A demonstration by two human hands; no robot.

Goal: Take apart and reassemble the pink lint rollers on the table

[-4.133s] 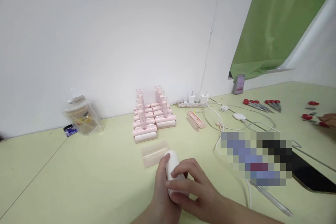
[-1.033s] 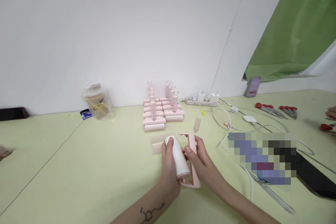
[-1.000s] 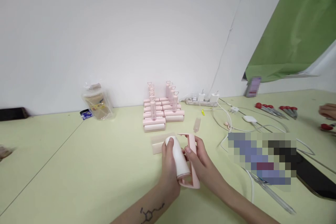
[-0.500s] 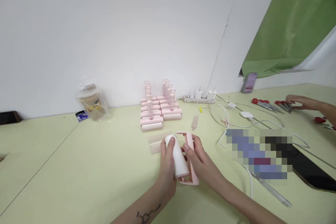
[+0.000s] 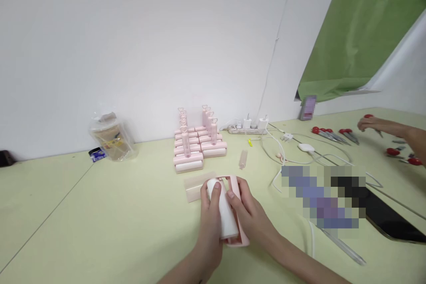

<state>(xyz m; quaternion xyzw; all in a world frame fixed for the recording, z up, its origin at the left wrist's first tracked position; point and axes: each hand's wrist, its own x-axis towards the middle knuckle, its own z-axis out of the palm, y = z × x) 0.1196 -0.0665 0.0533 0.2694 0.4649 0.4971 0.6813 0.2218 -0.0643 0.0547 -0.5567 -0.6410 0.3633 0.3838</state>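
My left hand (image 5: 210, 226) is wrapped round a white lint roller refill (image 5: 225, 213), thumb along its top. Around the right side of a pink roller frame (image 5: 235, 186) my right hand (image 5: 254, 213) is closed. The refill lies against the frame, partly between its ends; whether it is seated I cannot tell. Just behind my left hand a clear pinkish curved cover (image 5: 192, 190) rests on the table. A loose translucent pink handle (image 5: 243, 159) lies farther back. Near the wall stand several pink lint rollers (image 5: 188, 160) in two rows, their heart-topped handles upright.
Left, a plastic-bagged cup (image 5: 115, 142) stands by the wall. Behind are a power strip (image 5: 246, 131) and white cables (image 5: 313, 230). A black phone (image 5: 396, 217) and a clear tube (image 5: 344, 247) lie right. Another person's hand (image 5: 376, 125) is among red-ended tools (image 5: 328, 133).
The refill and frame have come closer together, the refill now partly inside the frame. The view has shifted slightly. At the right, the other person's hand has lifted a red-ended tool.
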